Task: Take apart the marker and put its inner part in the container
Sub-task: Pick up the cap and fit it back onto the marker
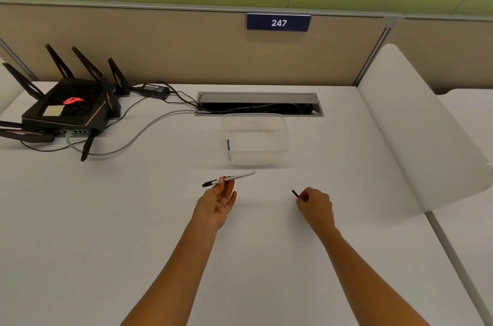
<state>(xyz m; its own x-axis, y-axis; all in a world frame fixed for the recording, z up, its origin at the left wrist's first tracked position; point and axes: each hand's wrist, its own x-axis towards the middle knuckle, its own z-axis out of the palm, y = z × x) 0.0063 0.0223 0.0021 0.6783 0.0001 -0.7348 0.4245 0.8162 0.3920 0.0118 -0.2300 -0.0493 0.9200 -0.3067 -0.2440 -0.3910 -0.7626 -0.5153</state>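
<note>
My left hand holds a white marker body with a black cap end, pinched at its middle and lying nearly level above the desk. My right hand is closed around a short dark piece whose tip sticks out to the upper left; most of it is hidden in the fist. A clear plastic container stands just beyond both hands, with a blue stick-like item against its left wall.
A black router with antennas and its cables sit at the back left. An open cable tray runs behind the container. A white partition bounds the desk on the right.
</note>
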